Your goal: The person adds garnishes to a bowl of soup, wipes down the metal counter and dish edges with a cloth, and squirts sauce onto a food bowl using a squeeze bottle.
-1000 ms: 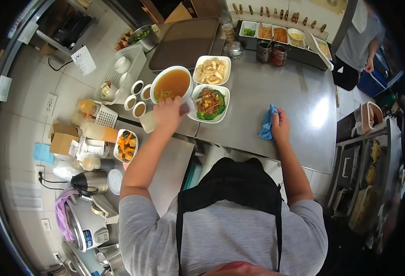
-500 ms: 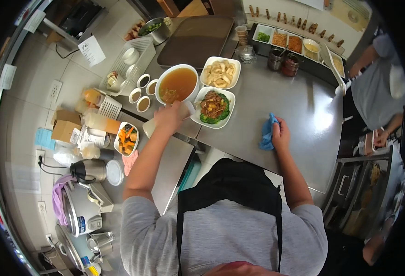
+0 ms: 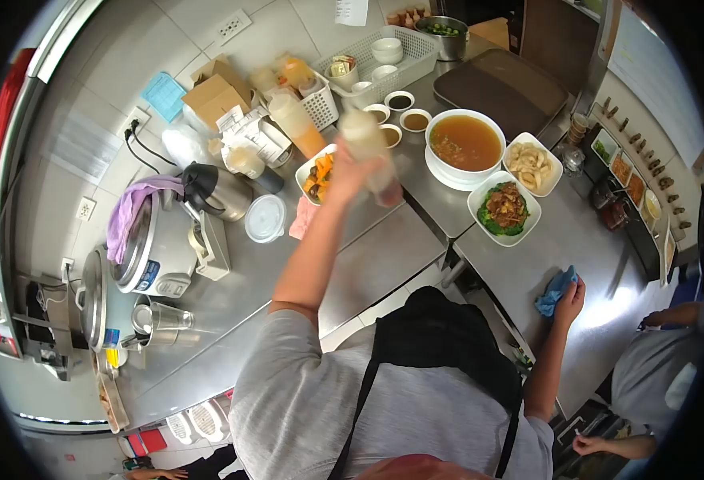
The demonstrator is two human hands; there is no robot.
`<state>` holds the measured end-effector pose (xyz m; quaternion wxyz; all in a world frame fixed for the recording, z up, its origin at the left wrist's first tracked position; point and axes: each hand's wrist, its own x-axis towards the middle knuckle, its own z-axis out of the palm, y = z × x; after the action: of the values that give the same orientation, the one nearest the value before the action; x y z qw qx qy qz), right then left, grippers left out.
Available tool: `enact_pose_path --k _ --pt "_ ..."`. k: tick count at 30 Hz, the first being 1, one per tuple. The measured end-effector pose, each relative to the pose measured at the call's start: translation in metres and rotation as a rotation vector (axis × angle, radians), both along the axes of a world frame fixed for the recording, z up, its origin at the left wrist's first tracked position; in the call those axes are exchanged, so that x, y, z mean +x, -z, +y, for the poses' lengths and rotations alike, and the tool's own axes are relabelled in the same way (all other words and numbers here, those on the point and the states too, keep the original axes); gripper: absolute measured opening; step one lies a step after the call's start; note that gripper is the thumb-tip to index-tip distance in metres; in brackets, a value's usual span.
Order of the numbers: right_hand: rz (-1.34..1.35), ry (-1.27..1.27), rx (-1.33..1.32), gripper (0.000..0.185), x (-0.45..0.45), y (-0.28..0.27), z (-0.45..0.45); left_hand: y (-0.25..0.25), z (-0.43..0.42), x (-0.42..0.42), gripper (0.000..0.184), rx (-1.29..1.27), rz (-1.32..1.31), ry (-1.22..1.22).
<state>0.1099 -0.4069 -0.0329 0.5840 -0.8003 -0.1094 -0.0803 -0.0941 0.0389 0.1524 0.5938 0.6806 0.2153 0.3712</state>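
My left hand is wrapped round a blurred, pale squeeze bottle, held above the counter beside a white bowl of orange and dark vegetables. My right hand grips a crumpled blue cloth on the steel table. Between the hands, a large white bowl of brown soup stands near a square bowl of meat and broccoli and a square bowl of pale pieces. Small sauce cups sit left of the soup.
A brown tray lies behind the soup. Topping containers line the right side. Bottles, a kettle and a rice cooker stand left. Another person's hand shows at the lower right.
The view has turned left. My left hand has carried the bottle away from the soup towards the vegetable bowl and tipped it more upright. My right hand still holds the cloth.
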Motion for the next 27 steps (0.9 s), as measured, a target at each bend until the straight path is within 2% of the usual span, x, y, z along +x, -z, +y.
enact_pose_path --k 3,6,9,15,18,21,25,27 --pt "-0.004 0.079 -0.047 0.026 -0.002 0.001 0.001 -0.007 0.053 -0.036 0.059 0.067 -0.113 -0.229" --pt "-0.029 0.178 -0.094 0.028 -0.004 0.005 0.004 0.009 0.123 -0.068 0.066 0.313 0.045 -0.562" --pt "-0.054 0.282 -0.119 0.03 -0.013 0.009 0.01 0.021 0.164 -0.083 0.068 0.404 0.051 -0.757" --pt "-0.059 0.424 -0.244 0.032 -0.04 0.015 0.021 0.053 0.208 -0.082 0.072 0.414 0.199 -0.852" --pt "-0.054 0.455 -0.284 0.032 -0.049 0.019 0.026 0.062 0.207 -0.076 0.071 0.285 0.203 -0.831" --pt "0.008 0.492 -0.358 0.033 -0.058 0.003 0.035 0.1 0.225 -0.077 0.069 0.412 0.244 -0.897" --pt "-0.02 0.529 -0.419 0.032 -0.066 -0.014 0.049 0.103 0.229 -0.075 0.069 0.473 0.32 -0.873" --pt "-0.042 0.532 -0.386 0.03 -0.061 -0.009 0.049 0.109 0.229 -0.078 0.068 0.288 0.134 -0.761"
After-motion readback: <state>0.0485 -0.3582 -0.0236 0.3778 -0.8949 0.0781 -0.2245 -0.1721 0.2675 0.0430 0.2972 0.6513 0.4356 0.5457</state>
